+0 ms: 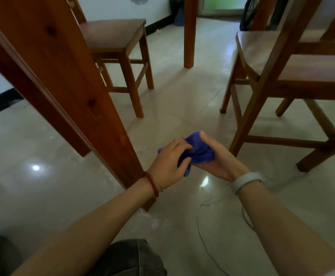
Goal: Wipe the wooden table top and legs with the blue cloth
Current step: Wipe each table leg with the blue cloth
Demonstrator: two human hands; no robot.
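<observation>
Down at floor level, both the left hand (168, 160) and right hand (216, 158) grip the bunched blue cloth (199, 152) just beside the near table leg (87, 100), off the wood. Leg wiping seems unfinished; the top is out of view, so its state is unknowable.

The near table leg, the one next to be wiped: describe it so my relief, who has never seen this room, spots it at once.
Start at the tiled floor under the table. The near table leg is the thick wooden post slanting from the upper left down beside the left hand, which holds the blue cloth with the right hand. It is far thicker than the chair legs.
</observation>
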